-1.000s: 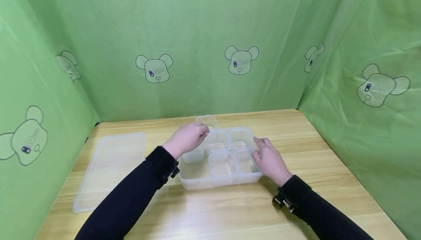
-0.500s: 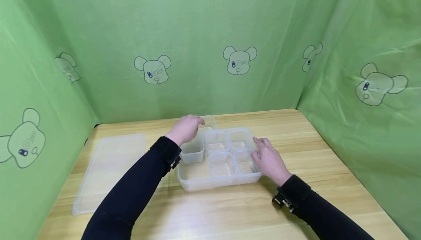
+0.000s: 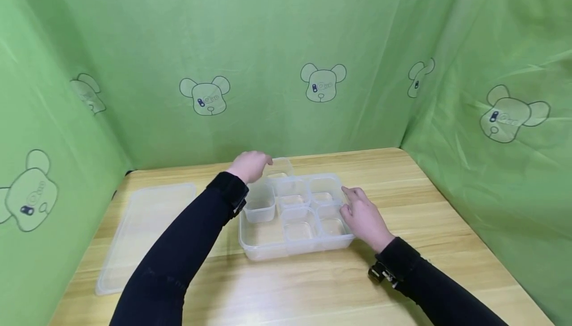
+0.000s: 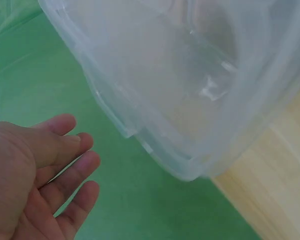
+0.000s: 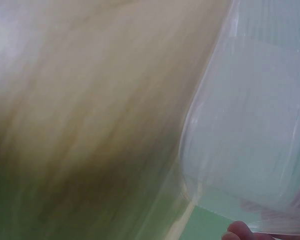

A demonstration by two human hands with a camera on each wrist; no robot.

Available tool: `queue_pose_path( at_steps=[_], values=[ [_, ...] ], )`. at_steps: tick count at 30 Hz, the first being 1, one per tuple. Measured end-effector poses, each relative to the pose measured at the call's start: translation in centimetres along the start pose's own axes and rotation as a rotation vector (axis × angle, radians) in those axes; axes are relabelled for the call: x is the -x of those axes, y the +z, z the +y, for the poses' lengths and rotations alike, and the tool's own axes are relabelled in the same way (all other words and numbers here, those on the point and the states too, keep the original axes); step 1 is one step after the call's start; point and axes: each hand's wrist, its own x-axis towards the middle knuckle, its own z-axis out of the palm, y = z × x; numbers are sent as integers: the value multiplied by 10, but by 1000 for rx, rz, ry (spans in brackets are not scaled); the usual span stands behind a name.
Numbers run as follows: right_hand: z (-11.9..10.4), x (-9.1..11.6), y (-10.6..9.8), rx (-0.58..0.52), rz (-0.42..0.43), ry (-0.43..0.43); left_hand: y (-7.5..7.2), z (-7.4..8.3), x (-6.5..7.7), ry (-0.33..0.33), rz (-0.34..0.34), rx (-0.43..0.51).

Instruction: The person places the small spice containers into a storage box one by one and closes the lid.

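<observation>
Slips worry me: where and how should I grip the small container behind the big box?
Probably pinch the small container by its far rim, from above: its open top exposes that wall, while the big box obstructs its near side.

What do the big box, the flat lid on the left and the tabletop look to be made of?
Big box: probably smooth, semi-glossy plastic; its walls are milky, see-through and catch highlights.
Flat lid: likely similar plastic, hazy, with the wood tone showing through.
Tabletop: wood or wood-look laminate, judging by its pale grain and soft sheen.
</observation>
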Motion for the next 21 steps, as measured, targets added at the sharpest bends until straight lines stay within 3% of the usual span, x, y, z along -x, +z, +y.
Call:
queue_pose_path(
  at_steps=[4, 8, 16, 21],
  values=[
    [0, 0, 0, -3, -8, 3, -10, 3, -3, -18, -27, -22],
    [1, -1, 1, -3, -17, 10, -16, 4, -5, 10, -57, -35],
    [2, -1, 1, 5, -3, -1, -8, 4, -12, 53, -94, -42],
    [1, 0, 1, 6, 4, -13, -2, 1, -10, 39, -103, -52]
  ],
)
